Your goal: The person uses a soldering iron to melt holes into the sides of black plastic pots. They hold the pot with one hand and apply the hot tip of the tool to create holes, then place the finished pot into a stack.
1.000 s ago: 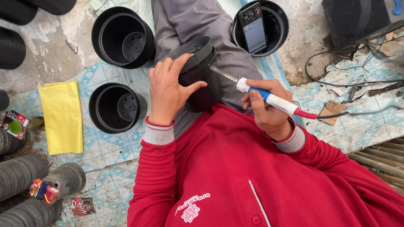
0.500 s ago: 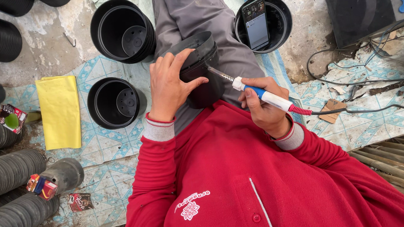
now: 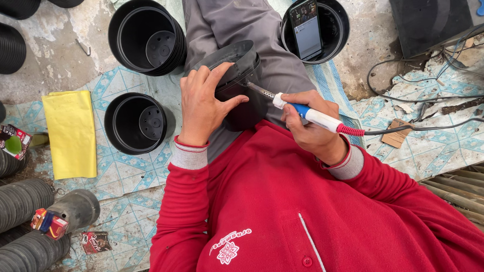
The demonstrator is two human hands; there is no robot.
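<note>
The left hand (image 3: 203,102) grasps a black plastic pot (image 3: 237,80) lying on its side on the person's lap, fingers spread over its wall. The right hand (image 3: 308,127) is clenched around a blue-and-white soldering iron (image 3: 308,113), whose metal tip touches the pot wall. The iron's long axis runs from lower right to upper left, tip toward the pot; the pot's mouth faces the upper left. The piercing of this pot appears under way. Two stacks of black pots (image 3: 146,38) (image 3: 135,123) stand on the patterned mat (image 3: 126,171) near its upper left corner.
</note>
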